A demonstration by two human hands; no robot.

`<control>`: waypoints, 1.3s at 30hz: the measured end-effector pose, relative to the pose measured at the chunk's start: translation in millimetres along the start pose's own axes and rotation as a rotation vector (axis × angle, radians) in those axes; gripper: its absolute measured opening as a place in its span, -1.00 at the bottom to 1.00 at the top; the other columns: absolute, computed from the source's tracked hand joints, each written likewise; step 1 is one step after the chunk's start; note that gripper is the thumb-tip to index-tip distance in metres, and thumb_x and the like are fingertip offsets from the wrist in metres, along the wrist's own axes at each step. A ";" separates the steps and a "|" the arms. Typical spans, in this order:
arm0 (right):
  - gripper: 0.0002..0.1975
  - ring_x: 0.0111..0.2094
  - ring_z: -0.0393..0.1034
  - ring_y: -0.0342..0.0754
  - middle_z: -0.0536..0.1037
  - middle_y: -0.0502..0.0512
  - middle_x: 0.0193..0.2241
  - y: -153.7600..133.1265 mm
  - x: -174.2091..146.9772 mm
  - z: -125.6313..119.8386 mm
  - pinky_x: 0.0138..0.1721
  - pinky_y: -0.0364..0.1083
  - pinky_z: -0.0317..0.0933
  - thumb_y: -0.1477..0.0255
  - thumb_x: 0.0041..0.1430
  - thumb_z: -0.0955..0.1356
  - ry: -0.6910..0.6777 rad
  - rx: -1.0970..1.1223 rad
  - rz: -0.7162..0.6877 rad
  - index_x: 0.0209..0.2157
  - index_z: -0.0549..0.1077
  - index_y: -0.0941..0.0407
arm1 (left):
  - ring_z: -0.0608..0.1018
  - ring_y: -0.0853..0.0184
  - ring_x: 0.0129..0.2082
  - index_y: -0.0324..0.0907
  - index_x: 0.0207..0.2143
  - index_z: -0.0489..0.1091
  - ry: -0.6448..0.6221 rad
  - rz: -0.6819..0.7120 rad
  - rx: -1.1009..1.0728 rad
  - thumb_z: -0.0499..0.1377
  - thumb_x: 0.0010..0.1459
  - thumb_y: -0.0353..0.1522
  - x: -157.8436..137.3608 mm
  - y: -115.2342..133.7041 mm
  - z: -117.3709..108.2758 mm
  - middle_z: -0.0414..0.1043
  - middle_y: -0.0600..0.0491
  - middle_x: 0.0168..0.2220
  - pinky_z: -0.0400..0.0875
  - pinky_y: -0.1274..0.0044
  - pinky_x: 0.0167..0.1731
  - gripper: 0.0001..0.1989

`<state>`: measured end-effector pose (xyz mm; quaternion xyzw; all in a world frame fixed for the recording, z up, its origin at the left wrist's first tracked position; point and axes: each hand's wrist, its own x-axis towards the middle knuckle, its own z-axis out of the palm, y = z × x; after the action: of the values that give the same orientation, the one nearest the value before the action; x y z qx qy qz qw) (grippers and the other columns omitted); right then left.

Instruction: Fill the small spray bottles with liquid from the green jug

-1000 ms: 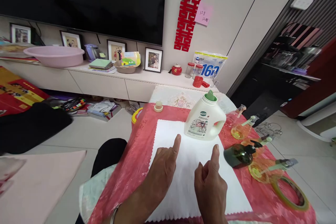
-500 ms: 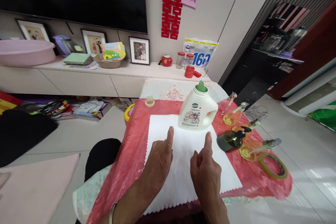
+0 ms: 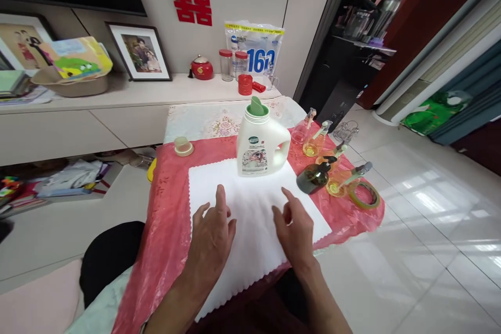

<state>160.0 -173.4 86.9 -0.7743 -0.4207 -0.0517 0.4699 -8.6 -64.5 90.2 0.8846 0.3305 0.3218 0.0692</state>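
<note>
both hands over the white sheet [image 3: 250,266], near edge of the desk [image 3: 168,209]. left hand [image 3: 209,237]: index straight out toward the far edge, thumb apart, other fingers half bent, gripping nothing. right hand [image 3: 295,227]: index and thumb spread apart, remaining fingers curled in, also gripping nothing. white sheet has a scalloped border, lies flat on the red cover.

right side of desk, near corner: tape roll [image 3: 354,195], lying flat. just beside it, clear bottle [image 3: 335,188], tilted-looking pale nozzle, yellow liquid low inside. left of that, dark green bottle [image 3: 312,180] with black pump; too dark to read the fill level.

white jug [image 3: 256,148] upright at the sheet's far border, handle toward the right edge, uncapped, green spout [image 3: 257,108] showing in the mouth. walls opaque, can't tell the level. tan cap [image 3: 183,147] sits on the red cover near the far left corner, well apart from the jug.

right edge going back: second clear bottle [image 3: 311,149], yellow liquid at the bottom, then a pinkish bottle [image 3: 300,133], contents unclear.

past the far edge, on the cabinet [image 3: 148,95]: two red-lidded glass jars [image 3: 226,68], lidded red pot [image 3: 202,69], tan basket [image 3: 74,86] holding books [image 3: 80,62].
</note>
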 end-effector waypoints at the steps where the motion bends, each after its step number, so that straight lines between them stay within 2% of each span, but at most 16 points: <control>1: -0.55 -0.45 0.24 -0.23 0.34 -0.01 -0.45 13.5 0.7 -5.4 -0.34 -0.21 0.27 0.17 0.30 0.31 0.065 0.014 0.086 0.05 0.47 0.21 | 0.59 0.19 -0.29 -0.19 0.45 -0.50 -0.035 -0.016 0.010 0.01 0.30 -0.50 -1.1 -1.1 0.3 0.54 0.01 -0.25 0.39 0.10 0.06 -0.14; 3: -0.42 -0.32 0.32 -0.15 0.41 0.12 -0.29 40.6 4.0 -16.9 -0.27 -0.15 0.32 0.06 0.23 0.35 0.188 -0.003 0.225 0.05 0.46 0.26 | 0.62 0.15 -0.17 -0.18 0.46 -0.43 -0.091 -0.038 0.026 0.02 0.32 -0.46 -2.4 -2.7 0.3 0.56 -0.08 -0.11 0.27 0.04 0.17 -0.18; 5: -0.19 -0.15 0.36 -0.02 0.41 0.28 -0.08 64.0 10.0 -26.1 -0.18 -0.07 0.35 -0.02 0.15 0.38 0.274 -0.018 0.343 0.22 0.34 0.31 | 0.62 0.14 -0.11 -0.17 0.46 -0.38 -0.119 -0.043 0.028 0.00 0.34 -0.44 -2.6 -2.5 0.8 0.57 -0.08 -0.07 0.24 0.05 0.19 -0.22; 7: 0.01 0.01 0.34 0.10 0.35 0.37 0.07 81.4 18.9 -29.8 -0.02 0.01 0.33 -0.05 0.05 0.43 0.294 -0.009 0.421 0.34 0.20 0.33 | 0.61 0.16 -0.11 -0.14 0.45 -0.34 -0.138 -0.041 0.017 -0.01 0.34 -0.45 -2.4 -0.3 2.3 0.57 -0.05 -0.09 0.25 0.08 0.18 -0.25; 9: 0.13 0.12 0.28 0.16 0.31 0.39 0.14 93.5 30.2 -27.0 0.11 0.05 0.27 -0.06 -0.02 0.46 0.281 0.024 0.463 0.39 0.11 0.33 | 0.61 0.18 -0.12 -0.13 0.45 -0.30 -0.173 -0.027 0.000 -0.02 0.33 -0.46 -2.2 2.9 4.5 0.56 -0.03 -0.10 0.25 0.10 0.18 -0.26; 12: 0.24 0.11 0.29 0.16 0.30 0.40 0.16 106.7 48.1 -14.7 0.13 0.04 0.27 -0.09 -0.10 0.47 0.278 0.092 0.498 0.42 0.02 0.35 | 0.61 0.18 -0.11 -0.11 0.44 -0.24 -0.207 -0.002 -0.018 -0.02 0.32 -0.46 -2.7 6.1 7.4 0.56 -0.02 -0.12 0.24 0.11 0.18 -0.29; 14: 0.26 0.09 0.31 0.16 0.30 0.41 0.15 113.9 57.5 -5.3 0.12 0.06 0.27 -0.11 -0.16 0.47 0.296 0.122 0.512 0.40 0.05 0.36 | 0.61 0.18 -0.12 -0.10 0.44 -0.20 -0.209 0.004 -0.021 -0.02 0.32 -0.46 -3.0 5.9 8.1 0.55 -0.01 -0.13 0.26 0.12 0.16 -0.31; 19: 0.07 0.07 0.28 0.14 0.36 0.32 0.07 123.5 64.7 8.4 0.16 0.09 0.21 -0.08 -0.22 0.48 0.331 0.134 0.507 0.23 0.30 0.29 | 0.61 0.16 -0.18 -0.10 0.43 -0.18 -0.200 0.010 -0.028 -0.03 0.33 -0.44 -3.4 1.4 7.9 0.55 0.00 -0.15 0.35 0.16 0.06 -0.33; 27: 0.06 0.12 0.23 0.17 0.34 0.34 0.11 127.2 67.5 10.4 0.25 0.15 0.12 -0.06 -0.23 0.48 0.363 0.124 0.511 0.23 0.30 0.28 | 0.60 0.14 -0.19 -0.11 0.40 -0.07 -0.190 0.062 -0.045 0.00 0.34 -0.41 -6.8 0.9 16.5 0.55 -0.02 -0.14 0.45 0.27 -0.12 -0.38; 30: 0.06 0.14 0.23 0.16 0.31 0.34 0.14 122.8 67.5 8.7 0.26 0.15 0.12 -0.05 -0.20 0.48 0.332 0.189 0.471 0.26 0.25 0.26 | 0.60 0.15 -0.15 -0.10 0.37 0.02 -0.203 0.046 -0.085 0.01 0.33 -0.41 -9.2 0.8 18.9 0.55 -0.03 -0.09 0.48 0.30 -0.12 -0.42; 33: 0.09 0.17 0.24 0.13 0.26 0.33 0.20 106.1 61.3 2.9 0.26 0.16 0.15 -0.01 -0.13 0.50 0.252 0.319 0.400 0.34 0.13 0.22 | 0.60 0.19 -0.04 -0.05 0.31 0.15 -0.230 0.003 -0.169 0.03 0.33 -0.39 -6.8 0.3 15.6 0.52 -0.03 0.03 0.53 0.33 -0.09 -0.49; 37: 0.06 0.17 0.29 0.13 0.25 0.30 0.22 69.5 41.0 -7.9 0.19 0.12 0.29 0.06 -0.07 0.55 -0.010 0.538 0.292 0.37 0.12 0.15 | 0.59 0.21 0.07 -0.02 0.21 0.31 -0.264 -0.069 -0.382 0.06 0.35 -0.31 11.6 2.0 1.5 0.49 -0.03 0.11 0.58 0.34 -0.02 -0.61; 39: 0.04 0.22 0.24 0.16 0.23 0.30 0.25 50.9 27.0 -11.0 0.22 0.13 0.27 0.09 -0.05 0.56 -0.188 0.660 0.247 0.37 0.14 0.14 | 0.57 0.19 0.11 -0.03 0.20 0.34 -0.265 -0.106 -0.517 0.07 0.37 -0.26 25.6 3.9 -8.3 0.48 -0.07 0.15 0.57 0.31 0.04 -0.62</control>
<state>216.5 -176.0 71.0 -0.6274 -0.3594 0.2155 0.6563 3.1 -52.1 111.4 0.8535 0.2714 0.2728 0.3514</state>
